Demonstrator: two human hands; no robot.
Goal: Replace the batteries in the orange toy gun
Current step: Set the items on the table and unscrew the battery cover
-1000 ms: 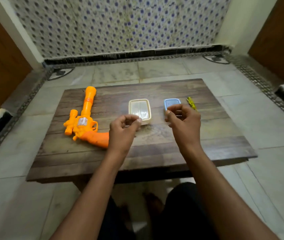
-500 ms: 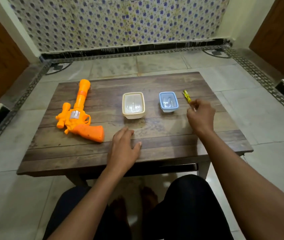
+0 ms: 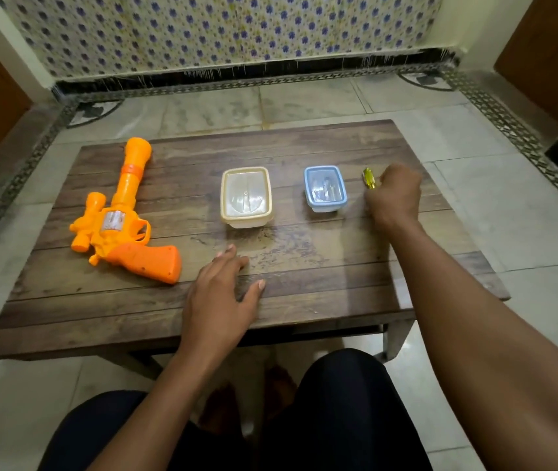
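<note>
We see the orange toy gun (image 3: 119, 219) lying flat at the left of the wooden table (image 3: 304, 277), barrel pointing away, untouched. The left hand (image 3: 218, 300) rests palm-down on the wood near the grip, fingers straight and spread. The right hand (image 3: 394, 195) sits over the yellow-handled screwdriver (image 3: 368, 177) beside the blue container (image 3: 325, 188); we cannot tell whether its blurred fingers grip it. A beige container (image 3: 246, 197) stands mid-table.
</note>
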